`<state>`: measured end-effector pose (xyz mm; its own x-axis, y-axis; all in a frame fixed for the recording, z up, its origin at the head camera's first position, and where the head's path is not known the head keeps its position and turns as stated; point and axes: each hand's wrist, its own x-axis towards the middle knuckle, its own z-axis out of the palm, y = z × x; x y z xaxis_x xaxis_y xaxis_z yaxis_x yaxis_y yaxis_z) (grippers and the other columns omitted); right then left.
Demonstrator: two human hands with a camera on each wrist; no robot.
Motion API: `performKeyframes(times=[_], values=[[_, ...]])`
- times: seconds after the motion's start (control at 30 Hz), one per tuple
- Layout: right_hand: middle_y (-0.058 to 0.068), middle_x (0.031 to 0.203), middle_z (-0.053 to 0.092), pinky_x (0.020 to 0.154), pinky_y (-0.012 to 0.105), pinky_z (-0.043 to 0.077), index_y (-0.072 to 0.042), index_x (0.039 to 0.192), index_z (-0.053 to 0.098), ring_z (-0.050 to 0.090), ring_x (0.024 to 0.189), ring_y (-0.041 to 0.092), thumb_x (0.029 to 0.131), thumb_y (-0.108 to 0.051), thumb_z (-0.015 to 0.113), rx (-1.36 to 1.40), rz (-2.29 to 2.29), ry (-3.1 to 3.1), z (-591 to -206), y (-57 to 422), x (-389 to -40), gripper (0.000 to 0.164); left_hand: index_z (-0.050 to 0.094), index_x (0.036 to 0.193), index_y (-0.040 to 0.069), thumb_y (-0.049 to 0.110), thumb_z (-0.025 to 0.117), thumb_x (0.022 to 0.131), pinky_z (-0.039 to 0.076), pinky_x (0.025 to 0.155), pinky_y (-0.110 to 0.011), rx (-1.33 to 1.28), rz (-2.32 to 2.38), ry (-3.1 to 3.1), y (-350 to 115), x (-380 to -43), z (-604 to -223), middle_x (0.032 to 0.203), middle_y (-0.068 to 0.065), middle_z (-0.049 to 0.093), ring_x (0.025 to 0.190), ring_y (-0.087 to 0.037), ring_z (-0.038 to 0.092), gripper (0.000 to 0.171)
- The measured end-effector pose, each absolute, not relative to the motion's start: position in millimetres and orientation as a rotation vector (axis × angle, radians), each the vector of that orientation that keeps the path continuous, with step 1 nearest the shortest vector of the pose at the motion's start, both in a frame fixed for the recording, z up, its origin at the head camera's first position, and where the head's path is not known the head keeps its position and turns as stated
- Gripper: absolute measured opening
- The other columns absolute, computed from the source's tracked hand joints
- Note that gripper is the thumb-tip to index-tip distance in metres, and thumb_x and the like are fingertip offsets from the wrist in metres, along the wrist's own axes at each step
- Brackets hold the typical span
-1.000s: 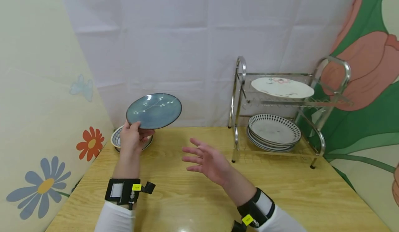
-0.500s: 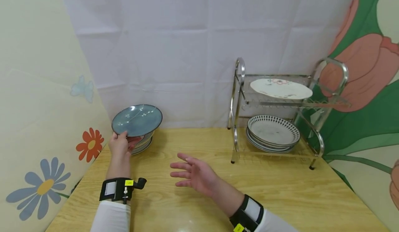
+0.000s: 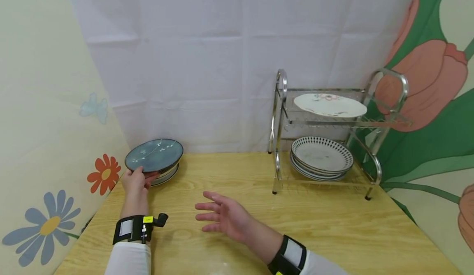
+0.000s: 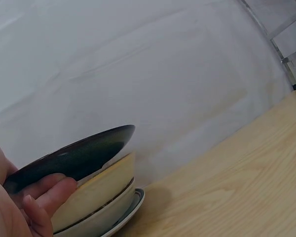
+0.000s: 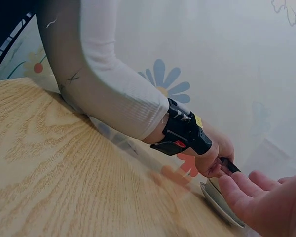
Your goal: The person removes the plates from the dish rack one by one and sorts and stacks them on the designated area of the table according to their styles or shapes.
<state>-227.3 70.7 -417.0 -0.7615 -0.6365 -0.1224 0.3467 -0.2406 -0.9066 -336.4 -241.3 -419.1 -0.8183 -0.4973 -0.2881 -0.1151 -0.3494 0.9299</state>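
Observation:
A blue plate with a white blossom pattern is pinched at its near-left rim by my left hand, thumb on top and fingers beneath. It sits right over a stack of bowls at the table's far left; whether plate and bowls touch, I cannot tell. Under the bowls lies a saucer-like plate with a dark rim line. My right hand hovers over the middle of the table, fingers spread and holding nothing. In the right wrist view, its fingers are in the foreground, with the left hand beyond.
On the right stands a two-tier chrome dish rack. Its upper tier bears a white oval floral plate; several stacked plates with a patterned rim lie below. A white cloth hangs behind the wooden table.
My left hand has carried the blue plate left and down, from the air to over the bowls. My right hand has drifted left and nearer, its fingers still spread.

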Motion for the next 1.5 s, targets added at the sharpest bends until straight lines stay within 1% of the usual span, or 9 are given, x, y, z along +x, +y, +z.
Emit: performKeyframes(times=[0.17, 0.27, 0.53, 0.87, 1.03, 1.13, 1.27, 1.4, 1.5], values=[[0.023, 0.162, 0.039, 0.115, 0.057, 0.043, -0.008, 0.163, 0.024, 0.042, 0.148, 0.043, 0.108, -0.045, 0.042, -0.317, -2.081, 1.361, -419, 64, -229, 0.069, 0.029, 0.163, 0.022, 0.031, 0.040, 0.110, 0.033, 0.045, -0.022, 0.795, -2.227, -1.662, -246, -333, -424, 0.061, 0.007, 0.072, 0.062, -0.009, 0.075, 0.055], [0.023, 0.162, 0.039, 0.118, 0.060, 0.038, -0.007, 0.163, 0.024, 0.040, 0.149, 0.043, 0.108, -0.045, 0.043, -0.317, -2.096, 1.359, -420, 61, -230, 0.069, 0.030, 0.162, 0.018, 0.030, 0.040, 0.110, 0.032, 0.045, -0.022, 0.779, -2.214, -1.678, -248, -332, -425, 0.061, 0.007, 0.072, 0.063, -0.010, 0.076, 0.054], [0.025, 0.162, 0.038, 0.115, 0.057, 0.043, -0.006, 0.162, 0.024, 0.041, 0.148, 0.043, 0.108, -0.044, 0.042, -0.335, -2.083, 1.383, -424, 60, -230, 0.069, 0.034, 0.161, 0.016, 0.029, 0.038, 0.109, 0.032, 0.046, -0.022, 0.798, -2.186, -1.707, -249, -332, -427, 0.058, 0.009, 0.071, 0.061, -0.008, 0.075, 0.053], [0.027, 0.158, 0.043, 0.108, 0.053, 0.050, -0.003, 0.161, 0.026, 0.047, 0.144, 0.043, 0.106, -0.043, 0.046, -0.309, -2.072, 1.402, -428, 60, -232, 0.071, 0.043, 0.155, 0.015, 0.026, 0.037, 0.107, 0.033, 0.047, -0.022, 0.795, -2.167, -1.729, -250, -332, -431, 0.057, 0.010, 0.069, 0.058, -0.006, 0.073, 0.050], [0.026, 0.158, 0.044, 0.105, 0.050, 0.053, -0.003, 0.161, 0.026, 0.050, 0.142, 0.041, 0.106, -0.042, 0.045, -0.301, -2.062, 1.415, -429, 60, -232, 0.070, 0.041, 0.157, 0.015, 0.022, 0.037, 0.107, 0.056, 0.057, -0.021, 0.785, -2.197, -1.659, -251, -335, -434, 0.060, 0.008, 0.069, 0.056, -0.009, 0.072, 0.050], [0.026, 0.158, 0.044, 0.104, 0.048, 0.054, -0.004, 0.161, 0.026, 0.049, 0.143, 0.042, 0.107, -0.041, 0.045, -0.301, -2.062, 1.413, -430, 60, -232, 0.069, 0.040, 0.158, 0.015, 0.022, 0.037, 0.108, 0.061, 0.062, -0.026, 0.784, -2.216, -1.633, -253, -336, -436, 0.062, 0.007, 0.069, 0.056, -0.010, 0.072, 0.050], [0.026, 0.158, 0.044, 0.102, 0.047, 0.055, -0.004, 0.161, 0.026, 0.049, 0.143, 0.042, 0.107, -0.040, 0.044, -0.309, -2.062, 1.411, -430, 61, -233, 0.067, 0.039, 0.158, 0.016, 0.024, 0.036, 0.108, 0.052, 0.052, -0.022, 0.800, -2.197, -1.695, -255, -338, -438, 0.059, 0.007, 0.069, 0.054, -0.009, 0.071, 0.051], [0.027, 0.157, 0.044, 0.102, 0.047, 0.055, -0.004, 0.161, 0.026, 0.051, 0.142, 0.041, 0.107, -0.038, 0.043, -0.314, -2.062, 1.412, -431, 61, -233, 0.066, 0.037, 0.160, 0.017, 0.025, 0.035, 0.108, 0.044, 0.048, -0.022, 0.820, -2.171, -1.743, -256, -338, -439, 0.057, 0.009, 0.066, 0.051, -0.005, 0.068, 0.053], [0.027, 0.157, 0.044, 0.102, 0.047, 0.055, -0.004, 0.161, 0.026, 0.053, 0.140, 0.040, 0.107, -0.038, 0.043, -0.313, -2.064, 1.408, -432, 61, -233, 0.067, 0.035, 0.160, 0.018, 0.025, 0.036, 0.108, 0.045, 0.048, -0.022, 0.833, -2.161, -1.750, -257, -337, -440, 0.056, 0.009, 0.064, 0.050, -0.004, 0.066, 0.053]])
